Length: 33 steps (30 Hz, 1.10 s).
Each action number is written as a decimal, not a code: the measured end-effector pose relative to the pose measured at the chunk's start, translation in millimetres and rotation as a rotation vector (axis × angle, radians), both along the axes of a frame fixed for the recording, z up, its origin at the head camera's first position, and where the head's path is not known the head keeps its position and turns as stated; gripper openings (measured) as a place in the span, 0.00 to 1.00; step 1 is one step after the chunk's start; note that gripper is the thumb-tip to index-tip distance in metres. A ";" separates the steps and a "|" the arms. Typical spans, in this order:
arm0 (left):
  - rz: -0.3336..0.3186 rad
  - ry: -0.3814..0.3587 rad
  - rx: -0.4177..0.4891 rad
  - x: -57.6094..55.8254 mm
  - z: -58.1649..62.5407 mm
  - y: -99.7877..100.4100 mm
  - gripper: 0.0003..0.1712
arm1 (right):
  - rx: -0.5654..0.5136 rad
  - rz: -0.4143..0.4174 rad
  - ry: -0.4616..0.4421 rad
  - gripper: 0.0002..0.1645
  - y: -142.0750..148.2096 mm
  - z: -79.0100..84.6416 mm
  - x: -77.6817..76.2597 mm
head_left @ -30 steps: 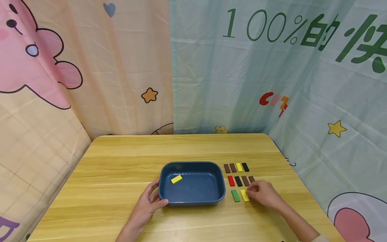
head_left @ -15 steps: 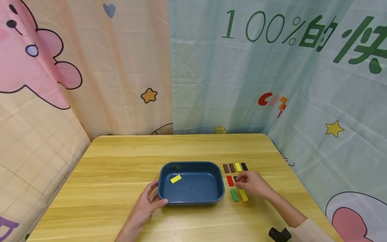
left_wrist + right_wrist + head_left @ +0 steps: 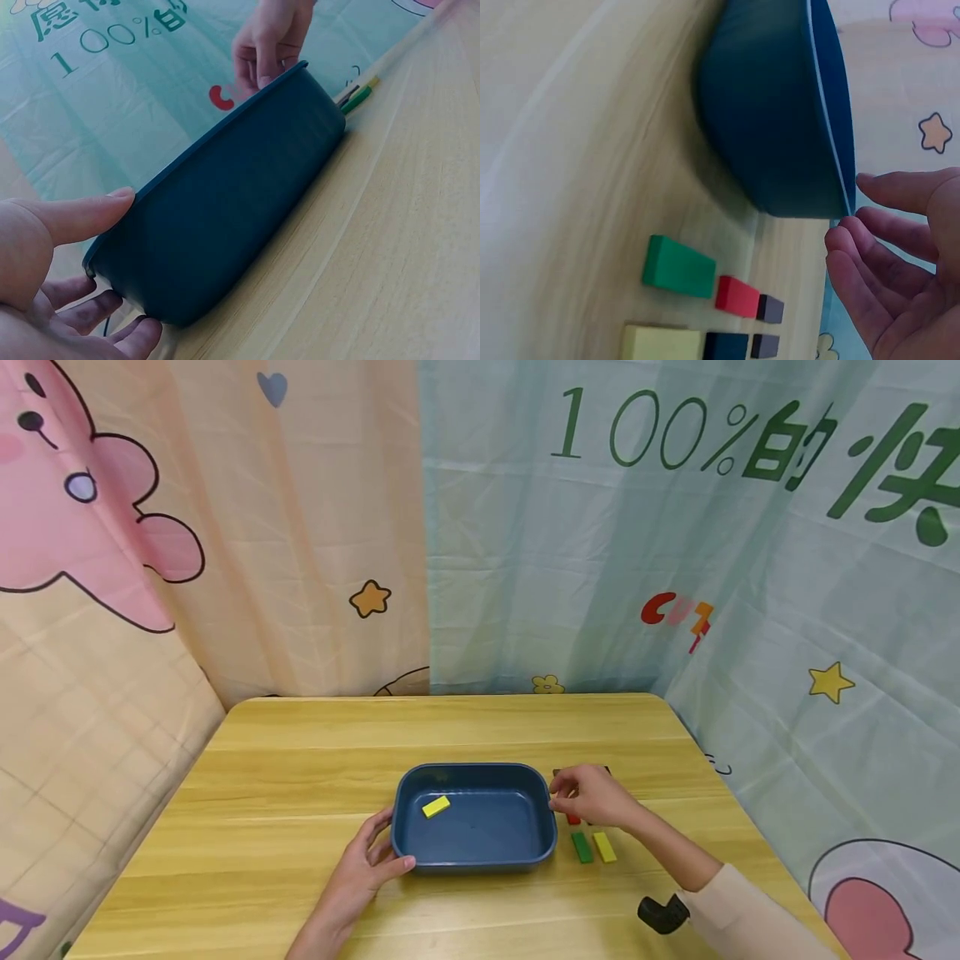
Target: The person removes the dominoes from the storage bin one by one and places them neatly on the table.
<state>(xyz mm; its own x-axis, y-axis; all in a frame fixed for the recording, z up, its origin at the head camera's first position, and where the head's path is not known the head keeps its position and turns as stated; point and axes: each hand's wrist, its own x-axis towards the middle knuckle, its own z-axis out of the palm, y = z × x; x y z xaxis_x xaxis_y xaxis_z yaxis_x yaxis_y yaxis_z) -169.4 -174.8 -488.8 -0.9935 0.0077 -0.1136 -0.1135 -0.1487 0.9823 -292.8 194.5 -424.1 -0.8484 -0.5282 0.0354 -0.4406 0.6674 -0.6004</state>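
Observation:
My left hand [image 3: 352, 881] grips the left front corner of a dark blue plastic tub [image 3: 480, 865], its thumb at the rim and its fingers against the outer wall, as the left wrist view [image 3: 210, 217] also shows. Inside the tub lies one yellow block [image 3: 436, 807]. My right hand [image 3: 596, 795] is at the tub's right rim, thumb and fingers spread on either side of it in the right wrist view; no block shows between them. Right of the tub, a green block [image 3: 582, 847] and a yellow block [image 3: 604, 847] lie below that hand.
Under and behind the right hand are a red block [image 3: 736, 296], a black block [image 3: 726, 346] and brown blocks [image 3: 770, 308], mostly hidden in the head view. A black device [image 3: 663, 914] is on the right forearm. Curtains surround the wooden table [image 3: 285, 777].
My right hand has moved left and away from me, from the right end of the block rows to the tub's right rim. The left hand stays at the tub's corner.

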 end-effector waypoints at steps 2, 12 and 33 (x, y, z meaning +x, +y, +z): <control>0.003 -0.003 0.004 0.4 0.3 0.1 0.48 | 0.016 0.018 0.006 0.09 -6.0 3.3 -2.3; -0.002 -0.009 0.011 0.7 2.9 -0.9 0.48 | 0.055 0.103 -0.004 0.11 -37.2 20.1 -12.1; 0.010 -0.016 -0.023 1.5 1.7 -1.0 0.48 | 0.141 0.458 0.077 0.16 -103.9 24.7 -40.8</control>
